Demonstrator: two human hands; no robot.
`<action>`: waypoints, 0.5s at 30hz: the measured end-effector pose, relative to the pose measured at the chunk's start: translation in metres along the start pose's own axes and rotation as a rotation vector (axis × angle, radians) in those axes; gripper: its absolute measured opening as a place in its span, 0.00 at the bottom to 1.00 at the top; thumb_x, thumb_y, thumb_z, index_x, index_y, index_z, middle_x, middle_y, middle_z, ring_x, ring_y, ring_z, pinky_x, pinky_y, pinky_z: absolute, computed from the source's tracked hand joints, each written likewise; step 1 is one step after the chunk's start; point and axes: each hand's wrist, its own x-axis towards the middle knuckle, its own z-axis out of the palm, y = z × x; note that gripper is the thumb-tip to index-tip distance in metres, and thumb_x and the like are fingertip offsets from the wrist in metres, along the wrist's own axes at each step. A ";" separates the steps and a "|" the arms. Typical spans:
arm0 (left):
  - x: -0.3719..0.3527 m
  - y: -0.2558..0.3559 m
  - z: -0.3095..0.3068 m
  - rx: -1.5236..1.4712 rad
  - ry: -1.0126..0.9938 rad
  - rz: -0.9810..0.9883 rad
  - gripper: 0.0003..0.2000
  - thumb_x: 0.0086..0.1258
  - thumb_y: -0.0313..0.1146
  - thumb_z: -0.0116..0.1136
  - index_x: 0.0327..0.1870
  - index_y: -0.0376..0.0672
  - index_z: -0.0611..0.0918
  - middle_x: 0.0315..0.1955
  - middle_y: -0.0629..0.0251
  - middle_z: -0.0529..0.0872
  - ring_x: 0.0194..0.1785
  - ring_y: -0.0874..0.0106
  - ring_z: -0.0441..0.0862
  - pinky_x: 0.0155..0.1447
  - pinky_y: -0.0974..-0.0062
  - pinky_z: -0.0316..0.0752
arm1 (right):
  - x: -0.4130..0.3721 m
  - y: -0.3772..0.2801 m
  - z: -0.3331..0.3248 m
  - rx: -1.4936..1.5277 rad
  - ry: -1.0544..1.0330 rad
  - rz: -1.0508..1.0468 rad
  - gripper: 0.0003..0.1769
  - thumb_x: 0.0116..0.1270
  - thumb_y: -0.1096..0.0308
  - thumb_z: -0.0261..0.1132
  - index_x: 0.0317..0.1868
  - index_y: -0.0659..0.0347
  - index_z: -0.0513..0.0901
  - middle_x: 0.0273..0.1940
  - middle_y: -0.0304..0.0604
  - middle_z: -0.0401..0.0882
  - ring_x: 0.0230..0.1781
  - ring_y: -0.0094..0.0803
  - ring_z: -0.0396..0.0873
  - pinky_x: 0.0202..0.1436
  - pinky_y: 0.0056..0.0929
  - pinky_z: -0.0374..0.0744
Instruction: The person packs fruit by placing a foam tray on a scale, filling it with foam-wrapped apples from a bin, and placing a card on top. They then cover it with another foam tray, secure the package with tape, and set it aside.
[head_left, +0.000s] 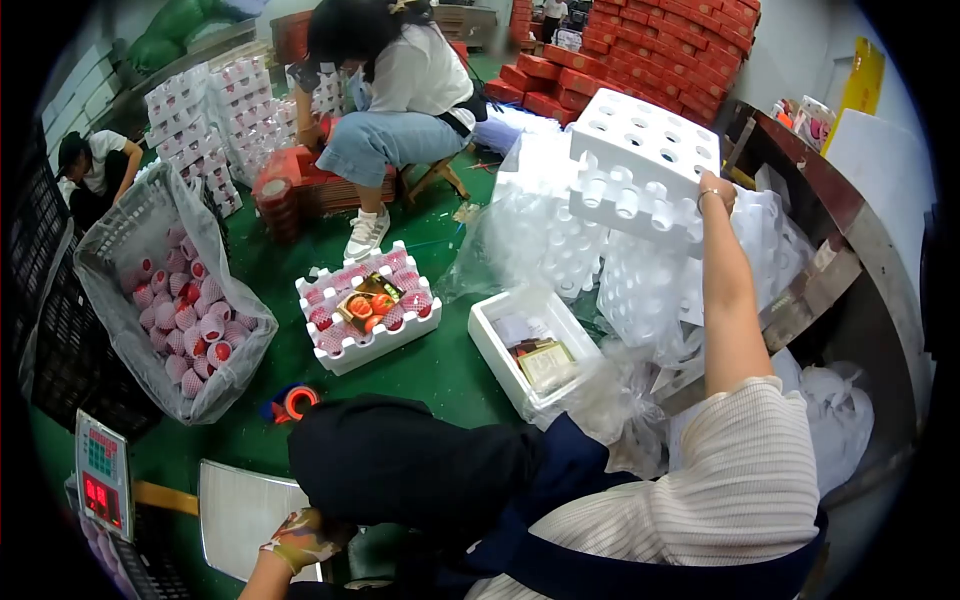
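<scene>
Head view: the right hand is grasping the white foam piece at its right edge, probably because one hand can pinch it well there. The piece is in front of the foam pile; whether the pile supports it, I cannot tell. The left hand, in a patterned glove, is low beside the metal pan; its grip I cannot tell. The fruit box stands on the floor ahead, perhaps for easy reach.

Green floor: fruit-filled box, white bin, orange tape.
</scene>
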 end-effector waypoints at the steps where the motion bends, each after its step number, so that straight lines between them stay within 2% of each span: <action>1: 0.000 0.002 -0.003 0.042 -0.021 -0.031 0.18 0.61 0.47 0.57 0.43 0.44 0.85 0.37 0.51 0.87 0.41 0.50 0.83 0.46 0.60 0.77 | 0.000 0.000 0.013 0.049 0.069 0.028 0.37 0.57 0.47 0.62 0.58 0.70 0.77 0.59 0.58 0.77 0.61 0.48 0.76 0.64 0.41 0.73; 2: 0.000 -0.002 -0.003 0.037 -0.012 -0.040 0.18 0.61 0.47 0.57 0.43 0.44 0.85 0.37 0.51 0.87 0.41 0.50 0.83 0.46 0.60 0.77 | 0.002 0.004 0.030 0.098 0.134 0.057 0.40 0.56 0.47 0.63 0.58 0.74 0.74 0.58 0.58 0.78 0.59 0.49 0.78 0.62 0.41 0.75; 3: 0.002 -0.008 -0.002 0.046 0.008 -0.061 0.18 0.61 0.47 0.57 0.44 0.44 0.85 0.39 0.51 0.87 0.42 0.50 0.83 0.47 0.60 0.77 | 0.003 0.009 0.046 0.125 0.063 -0.003 0.44 0.55 0.45 0.64 0.57 0.80 0.70 0.57 0.64 0.77 0.59 0.51 0.78 0.62 0.39 0.75; 4: 0.002 -0.012 -0.001 0.056 0.035 -0.086 0.18 0.61 0.47 0.57 0.44 0.44 0.85 0.41 0.51 0.86 0.43 0.51 0.83 0.48 0.61 0.77 | 0.012 0.004 0.075 0.151 0.113 0.019 0.36 0.56 0.44 0.64 0.55 0.67 0.80 0.54 0.60 0.80 0.54 0.52 0.80 0.58 0.44 0.78; 6: -0.003 -0.009 -0.006 0.057 0.080 -0.094 0.18 0.62 0.46 0.56 0.46 0.45 0.85 0.44 0.50 0.85 0.45 0.51 0.83 0.50 0.61 0.77 | 0.007 -0.020 0.086 0.645 -0.436 0.180 0.31 0.56 0.45 0.65 0.52 0.59 0.81 0.47 0.53 0.81 0.40 0.50 0.83 0.45 0.49 0.82; 7: -0.002 -0.014 -0.005 0.052 0.058 -0.079 0.18 0.62 0.46 0.56 0.46 0.44 0.85 0.43 0.49 0.85 0.45 0.51 0.82 0.51 0.61 0.77 | 0.015 -0.030 0.093 0.733 -0.569 0.179 0.28 0.55 0.47 0.69 0.51 0.55 0.79 0.41 0.48 0.80 0.30 0.42 0.80 0.33 0.46 0.83; 8: -0.002 -0.015 -0.003 0.043 0.038 -0.061 0.18 0.62 0.45 0.56 0.46 0.44 0.85 0.43 0.49 0.85 0.45 0.51 0.82 0.51 0.60 0.77 | 0.014 -0.046 0.096 0.902 -0.429 0.136 0.34 0.55 0.52 0.71 0.56 0.65 0.72 0.51 0.51 0.79 0.43 0.49 0.81 0.41 0.50 0.81; 10: -0.006 -0.014 -0.005 0.076 0.024 -0.088 0.18 0.63 0.44 0.56 0.45 0.40 0.85 0.42 0.50 0.85 0.45 0.50 0.82 0.51 0.60 0.77 | 0.011 -0.075 0.096 0.844 -0.226 0.286 0.40 0.54 0.52 0.72 0.58 0.71 0.67 0.53 0.58 0.78 0.46 0.52 0.82 0.45 0.50 0.83; 12: -0.008 -0.015 -0.004 0.038 0.075 -0.076 0.19 0.64 0.43 0.56 0.46 0.37 0.84 0.42 0.49 0.85 0.44 0.50 0.82 0.52 0.61 0.77 | 0.044 -0.089 0.127 0.751 0.100 0.288 0.48 0.50 0.51 0.75 0.59 0.77 0.62 0.53 0.64 0.77 0.51 0.52 0.81 0.52 0.44 0.83; 14: -0.016 -0.013 -0.005 0.018 0.115 -0.142 0.20 0.66 0.44 0.56 0.49 0.37 0.83 0.42 0.49 0.85 0.47 0.51 0.82 0.53 0.62 0.76 | -0.035 -0.110 0.081 0.791 0.155 0.139 0.55 0.45 0.48 0.78 0.60 0.78 0.60 0.54 0.66 0.77 0.53 0.50 0.81 0.56 0.36 0.81; 15: -0.020 -0.010 -0.008 -0.062 0.153 -0.145 0.21 0.67 0.46 0.56 0.50 0.37 0.82 0.43 0.49 0.85 0.48 0.52 0.82 0.54 0.63 0.76 | -0.030 -0.119 0.080 0.700 0.176 0.059 0.54 0.44 0.48 0.79 0.59 0.79 0.62 0.54 0.65 0.77 0.53 0.49 0.81 0.56 0.37 0.80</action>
